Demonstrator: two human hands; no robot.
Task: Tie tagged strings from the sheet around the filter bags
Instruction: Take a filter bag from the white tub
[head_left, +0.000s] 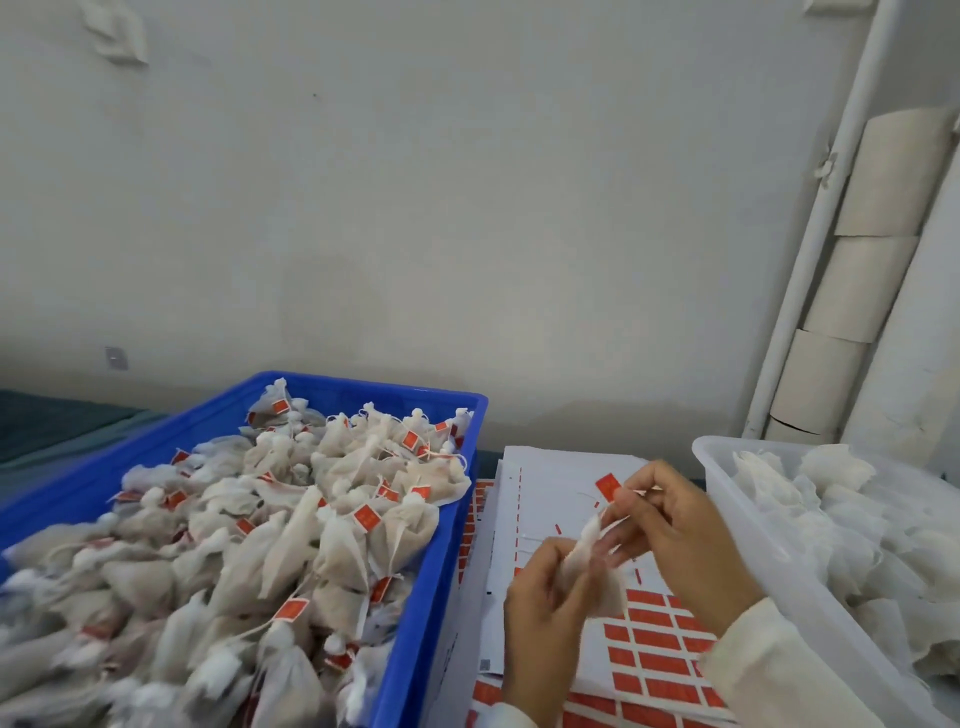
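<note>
Both hands were busy over the tag sheet (654, 639). The left hand (545, 608) gripped a filter bag (597, 571) around its body, while the right hand (675, 530) pinched the bag's gathered neck along with a string carrying a red tag (608, 487). Blue crate (431, 597) on the left was piled with tied bags (291, 530), and a clear bin (753, 525) of untied ones sat on the right.

You are viewing under soft, even, cool light, moderately bright, with no glare showing. Faint shadows are sitting along the wall (467, 234) base. Motion blur is smearing both hands and the nearest bags in the blue crate (447, 519). Wide-angle distortion is bending the pipe (831, 208) at right.
</note>
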